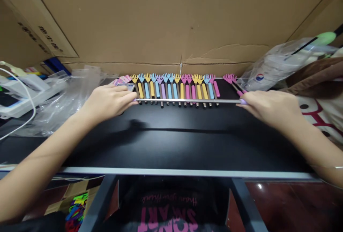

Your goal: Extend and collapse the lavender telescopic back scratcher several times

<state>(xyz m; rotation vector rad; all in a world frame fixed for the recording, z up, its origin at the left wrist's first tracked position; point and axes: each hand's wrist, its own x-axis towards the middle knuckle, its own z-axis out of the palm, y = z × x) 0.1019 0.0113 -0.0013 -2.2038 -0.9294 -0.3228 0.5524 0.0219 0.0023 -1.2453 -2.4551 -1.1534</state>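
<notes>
Stretched level above the black table (171,150) is an extended telescopic back scratcher (187,100) with a silver rod and purple ends. My left hand (111,100) is closed round its left end, and my right hand (270,109) grips the purple part at its right end. Behind the rod lies a row of collapsed back scratchers (175,87) in yellow, blue, purple and pink, claws toward the cardboard. Close to my right hand are pink back scratchers (233,80) set apart from the row. My fingers hide both tips of the held one.
Clear plastic bags (66,96) and a white device with a cable (21,98) sit at the left. At the right are bagged cups (270,71) and a plush item (318,82). A cardboard wall (166,21) closes the back. Below stands a box of colourful pieces (76,212).
</notes>
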